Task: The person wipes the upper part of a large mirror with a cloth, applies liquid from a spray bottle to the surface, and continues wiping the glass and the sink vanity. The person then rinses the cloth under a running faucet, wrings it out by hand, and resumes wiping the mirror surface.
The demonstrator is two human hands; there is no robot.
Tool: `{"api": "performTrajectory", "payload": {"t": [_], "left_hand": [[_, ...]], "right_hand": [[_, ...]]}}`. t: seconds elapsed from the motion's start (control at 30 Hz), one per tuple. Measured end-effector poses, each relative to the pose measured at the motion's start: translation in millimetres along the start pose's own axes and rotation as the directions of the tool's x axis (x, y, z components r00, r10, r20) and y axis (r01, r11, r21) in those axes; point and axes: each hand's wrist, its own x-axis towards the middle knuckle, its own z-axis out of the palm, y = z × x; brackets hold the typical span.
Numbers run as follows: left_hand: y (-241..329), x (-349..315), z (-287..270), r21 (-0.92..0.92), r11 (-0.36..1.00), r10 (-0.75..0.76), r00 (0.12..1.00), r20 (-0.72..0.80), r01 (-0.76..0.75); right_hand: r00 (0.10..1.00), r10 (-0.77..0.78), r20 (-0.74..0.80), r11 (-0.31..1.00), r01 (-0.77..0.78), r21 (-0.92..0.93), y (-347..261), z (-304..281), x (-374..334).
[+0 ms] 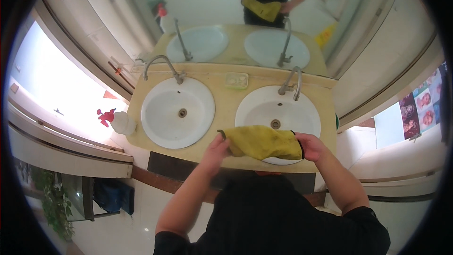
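Observation:
A yellow cleaning cloth [264, 142] with a dark edging is stretched between my two hands, over the front of the right sink [306, 113]. My left hand [218, 150] is closed on the cloth's left end. Its right end is gripped by my right hand [311, 146]. Dark smudges show on the cloth, which sags a little along its lower edge. Part of the right basin's front rim is hidden behind it.
To the left is another white sink [155, 127], with a curved faucet [165, 60]. A second faucet [296, 78] stands behind the right basin. A soap dish [237, 80] lies between them. A spray bottle [123, 123] with a red head stands at the counter's left end. A mirror [207, 0] rises behind.

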Motion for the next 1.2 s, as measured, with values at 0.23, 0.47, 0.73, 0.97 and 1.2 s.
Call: {"api": "performTrajectory", "payload": {"t": [0.23, 0.47, 0.73, 0.97, 1.2], "left_hand": [[57, -12, -13, 0.25, 0.919, 0.258, 0.944, 0.207, -0.306], [86, -34, -42, 0.072, 0.802, 0.534, 0.767, 0.356, -0.593], [129, -53, -36, 0.401, 0.714, 0.57, 0.809, 0.142, -0.574], [165, -103, -46, 0.576, 0.606, 0.53, 0.818, 0.222, -0.549], [162, -104, -103, 0.304, 0.827, 0.476, 0.876, 0.071, -0.474]], "right_hand": [[0.91, -0.398, 0.113, 0.872, 0.414, -0.261, -56, 81, -17], [0.841, -0.4, 0.365, 0.703, 0.537, -0.466, -83, 52, -17], [0.848, -0.492, 0.197, 0.656, 0.51, -0.557, -90, 138, 0], [0.86, -0.367, 0.354, 0.768, 0.495, -0.406, -87, 162, 27], [0.953, -0.186, 0.237, 0.843, 0.279, -0.46, -47, 196, 65]]}}
